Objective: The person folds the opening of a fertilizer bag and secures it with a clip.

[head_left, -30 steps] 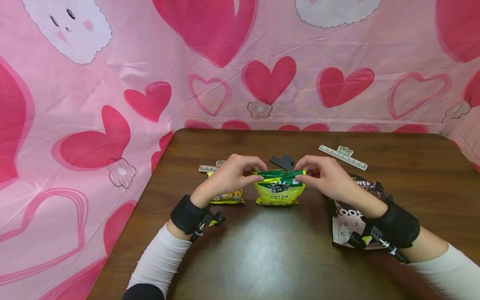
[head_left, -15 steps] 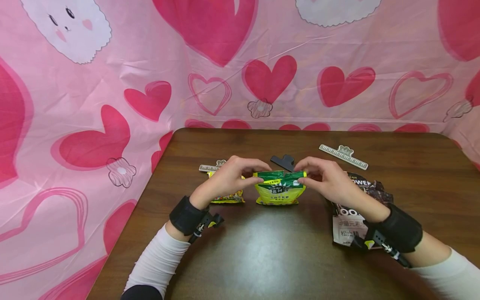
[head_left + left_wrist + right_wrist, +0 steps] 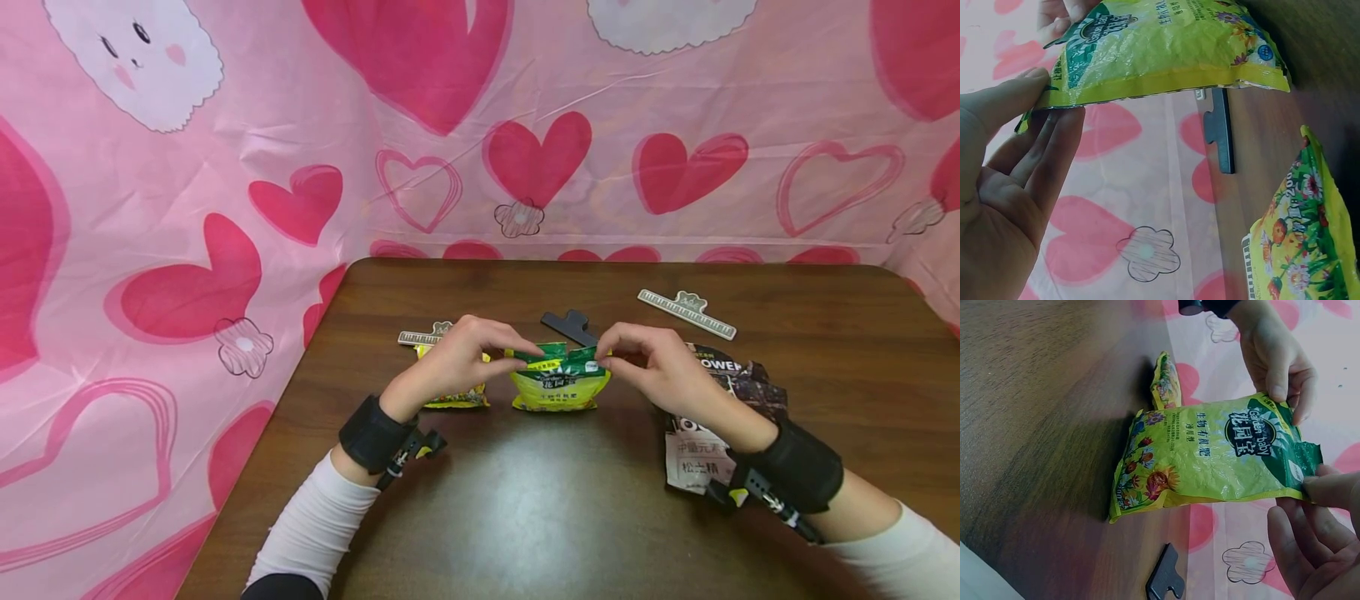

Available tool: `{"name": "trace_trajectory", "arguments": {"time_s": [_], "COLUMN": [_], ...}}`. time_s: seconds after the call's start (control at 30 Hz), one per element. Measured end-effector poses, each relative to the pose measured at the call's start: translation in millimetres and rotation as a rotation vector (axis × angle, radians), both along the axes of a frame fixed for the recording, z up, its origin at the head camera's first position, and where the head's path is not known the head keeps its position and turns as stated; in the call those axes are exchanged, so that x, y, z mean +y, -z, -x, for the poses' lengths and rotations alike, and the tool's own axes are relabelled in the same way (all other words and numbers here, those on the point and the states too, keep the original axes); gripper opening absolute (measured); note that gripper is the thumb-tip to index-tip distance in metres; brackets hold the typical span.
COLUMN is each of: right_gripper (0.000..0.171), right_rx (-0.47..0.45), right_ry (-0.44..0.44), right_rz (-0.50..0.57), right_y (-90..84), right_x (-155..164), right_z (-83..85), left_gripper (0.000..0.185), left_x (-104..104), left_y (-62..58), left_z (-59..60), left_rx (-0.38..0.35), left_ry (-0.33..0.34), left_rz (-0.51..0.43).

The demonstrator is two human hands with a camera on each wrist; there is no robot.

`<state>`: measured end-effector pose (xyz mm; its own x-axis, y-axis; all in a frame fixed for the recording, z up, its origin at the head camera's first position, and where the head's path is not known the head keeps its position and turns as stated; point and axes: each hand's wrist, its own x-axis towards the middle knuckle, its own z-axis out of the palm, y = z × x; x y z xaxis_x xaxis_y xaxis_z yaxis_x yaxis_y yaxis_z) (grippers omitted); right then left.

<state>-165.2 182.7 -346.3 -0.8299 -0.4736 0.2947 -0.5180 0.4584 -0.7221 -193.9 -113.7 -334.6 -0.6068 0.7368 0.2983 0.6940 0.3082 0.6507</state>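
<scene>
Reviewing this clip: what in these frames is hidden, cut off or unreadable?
- Green-and-yellow bag: head view, top corners hidden under the left hand and right hand.
- Second yellow bag: head view, mostly behind the left hand.
- Dark printed bag: head view, partly under the right forearm.
- Black clip: right wrist view, cut by the bottom edge.
- Small print on every bag: unreadable.

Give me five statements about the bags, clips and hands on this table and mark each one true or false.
1. Both the left hand and the right hand pinch the top of the green-and-yellow bag. True.
2. That bag lies flat on the table. False: it stands upright.
3. A black clip lies behind the bag. True.
4. A white clip is clamped on the bag. False: it lies apart, on the table.
5. A second yellow bag sits near the left hand. True.
</scene>
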Motion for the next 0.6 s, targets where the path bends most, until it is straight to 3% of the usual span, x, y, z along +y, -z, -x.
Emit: {"name": "trace_trajectory", "arguments": {"time_s": [0.37,0.6], "right_gripper": [0.016,0.026], "right_rx": [-0.037,-0.032], "right_ry": [0.027,0.017], "right_rz": [-0.054,-0.076], "right_y": [4.7,6.3], "right_x": [0.3,-0.1], "right_z": [-1.4,-1.7], "left_gripper": [0.032,0.031], "left_x": [-1.0,-0.3], "left_y": [1.7,2.1], "left_z": [-0.9,-0.5], "left_rx": [0.009,0.058], "left_ry": [-0.027,-0.032], "left_rz": [-0.007,0.008]}}
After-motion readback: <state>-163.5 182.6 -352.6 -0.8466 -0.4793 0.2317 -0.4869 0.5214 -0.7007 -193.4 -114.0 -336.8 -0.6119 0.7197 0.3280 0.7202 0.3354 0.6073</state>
